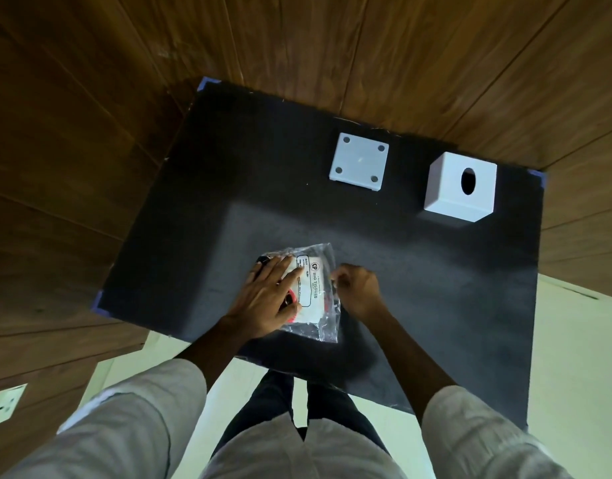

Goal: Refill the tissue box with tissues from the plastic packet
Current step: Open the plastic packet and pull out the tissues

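A clear plastic packet of tissues (316, 288) with a white "BIG TISSUES" label lies near the front middle of the black table (436, 288). My left hand (266, 299) lies flat on the packet's left half, fingers spread. At the packet's right edge, my right hand (358, 290) has its fingers pinched on the plastic. The white cube tissue box (449, 198), with an oval hole in its top, stands at the back right. Its flat white base panel (360, 162), marked by round dots at the corners, rests separately to the left of the box.
The table stands in a corner of wood-panelled walls (90, 133). Blue tape marks its corners (539, 176). A pale floor (574, 340) shows to the right and below. A wall socket (5, 404) sits at the lower left.
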